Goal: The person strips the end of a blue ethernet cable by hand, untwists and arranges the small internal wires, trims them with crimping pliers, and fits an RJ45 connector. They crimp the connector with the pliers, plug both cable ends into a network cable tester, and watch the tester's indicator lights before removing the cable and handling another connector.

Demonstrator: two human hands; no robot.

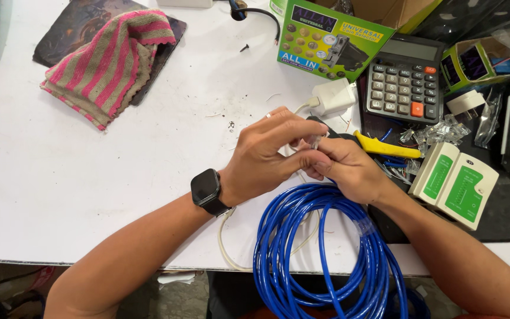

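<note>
Two bare hands meet over a coil of blue network cable (326, 254) at the edge of a white table (90, 177).

The left hand (267, 156) and right hand (346, 168) press fingertips together, pinching a small clear plug (316, 140), seemingly to steady it at the cable's end. The coil hangs over the table's near edge. A yellow-handled crimping tool (385, 149) and a green-and-white cable tester (454, 183) lie just right, within reach.

Both hands (302, 156) pinch small clear connector (316, 142) above blue cable coil (320, 254).

Glossy blue plastic-sheathed cable (326, 254)
</note>
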